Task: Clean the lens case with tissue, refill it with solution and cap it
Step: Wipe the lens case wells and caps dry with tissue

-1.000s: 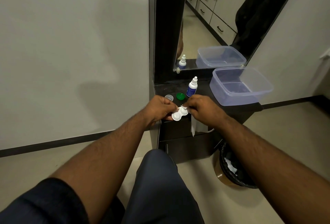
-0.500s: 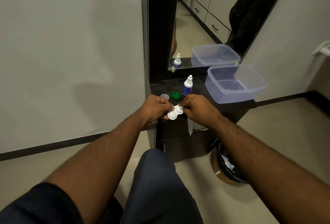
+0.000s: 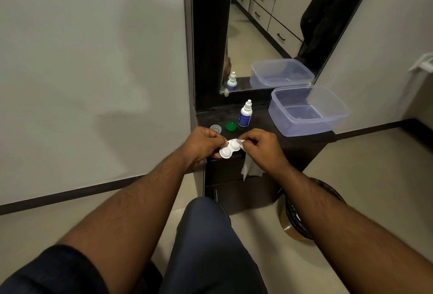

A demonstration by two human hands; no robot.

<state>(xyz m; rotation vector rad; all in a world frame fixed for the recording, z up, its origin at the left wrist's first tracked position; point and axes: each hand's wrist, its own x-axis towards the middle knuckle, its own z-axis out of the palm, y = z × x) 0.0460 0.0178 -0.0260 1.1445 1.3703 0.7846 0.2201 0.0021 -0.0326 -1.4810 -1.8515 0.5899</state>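
Observation:
My left hand [image 3: 203, 144] grips a white two-well lens case [image 3: 230, 149] by its left end, in front of the dark cabinet top. My right hand [image 3: 262, 145] pinches a white tissue [image 3: 250, 169] against the case's right well; the rest of the tissue hangs down below the hand. Both wells are uncapped. A green cap [image 3: 230, 126] and a clear cap [image 3: 215, 127] lie on the cabinet top just behind my hands. The small white solution bottle [image 3: 245, 114] with a blue label stands upright beside the green cap.
A clear plastic box [image 3: 304, 127] sits on the right of the dark cabinet top [image 3: 304, 142]. A mirror [image 3: 262, 36] rises behind it. A lined waste bin [image 3: 304, 214] stands on the floor at the right. My knee is below the hands.
The tissue in my right hand has shifted slightly on the case's right well. The view has tilted a little; both hands stay together at the cabinet's front edge.

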